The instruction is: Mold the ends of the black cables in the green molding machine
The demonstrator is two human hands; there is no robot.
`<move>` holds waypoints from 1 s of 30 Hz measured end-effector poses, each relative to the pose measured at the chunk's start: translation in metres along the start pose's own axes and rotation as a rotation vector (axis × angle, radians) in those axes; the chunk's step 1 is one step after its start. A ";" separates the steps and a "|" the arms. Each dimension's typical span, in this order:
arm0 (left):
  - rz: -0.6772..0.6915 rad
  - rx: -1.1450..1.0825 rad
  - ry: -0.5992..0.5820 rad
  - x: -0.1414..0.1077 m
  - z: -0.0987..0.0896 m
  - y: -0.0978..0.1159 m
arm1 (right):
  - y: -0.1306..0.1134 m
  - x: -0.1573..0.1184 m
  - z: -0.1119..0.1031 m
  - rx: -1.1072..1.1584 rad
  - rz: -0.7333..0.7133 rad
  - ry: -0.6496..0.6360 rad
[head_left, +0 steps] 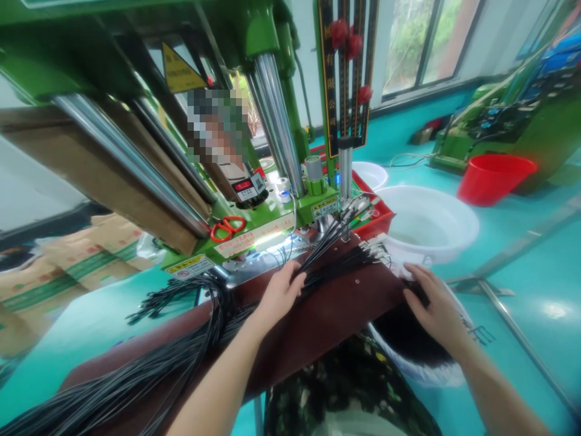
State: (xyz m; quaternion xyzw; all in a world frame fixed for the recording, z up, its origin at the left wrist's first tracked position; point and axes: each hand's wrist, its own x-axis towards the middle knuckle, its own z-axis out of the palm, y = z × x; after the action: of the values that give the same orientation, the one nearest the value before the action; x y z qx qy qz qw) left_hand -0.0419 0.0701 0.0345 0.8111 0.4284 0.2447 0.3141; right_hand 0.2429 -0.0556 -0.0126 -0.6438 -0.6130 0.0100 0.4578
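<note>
My left hand point(280, 293) is closed around several thin black cables, whose ends fan out toward the right. More black cables point(345, 260) with pale ends lie under and beside them on the dark red board point(327, 321). A long bundle of black cables point(136, 369) runs along the board to the lower left. My right hand point(433, 306) hangs off the board's right end with its fingers apart, holding nothing that I can see. Beneath it is a white-lined tub point(436, 375) with dark contents.
Behind the board stands a green press point(276, 218) with steel columns, and orange-handled scissors point(227, 227) at its edge. A red tray point(381, 215), a white basin point(431, 224) and a red bucket point(494, 178) are at the right. Paper sacks point(77, 254) stand left.
</note>
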 end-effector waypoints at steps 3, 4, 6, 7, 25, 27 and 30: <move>-0.042 -0.195 -0.070 -0.004 -0.002 0.001 | -0.033 0.001 0.008 0.404 0.168 -0.165; -0.041 -0.215 -0.082 -0.006 -0.003 0.001 | -0.043 0.003 0.014 0.566 0.250 -0.253; -0.028 -0.212 -0.102 -0.010 -0.003 0.004 | -0.060 0.009 0.030 0.899 0.388 -0.364; -0.020 -0.197 -0.112 -0.013 -0.002 0.005 | -0.068 0.015 0.038 1.069 0.423 -0.369; -0.133 -0.381 -0.622 -0.107 0.025 0.028 | -0.118 0.016 0.061 1.100 0.146 -1.031; -0.259 -0.815 -0.499 -0.101 0.045 0.034 | -0.119 0.008 0.064 1.063 0.201 -1.118; -0.441 -1.155 -0.279 -0.092 0.071 0.044 | -0.115 0.005 0.067 1.112 0.380 -1.091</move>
State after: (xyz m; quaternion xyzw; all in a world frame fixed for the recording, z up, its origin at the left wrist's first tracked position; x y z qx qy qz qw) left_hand -0.0183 -0.0482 0.0062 0.4281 0.3393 0.2578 0.7970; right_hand 0.1160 -0.0321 0.0204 -0.3192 -0.5358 0.7050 0.3377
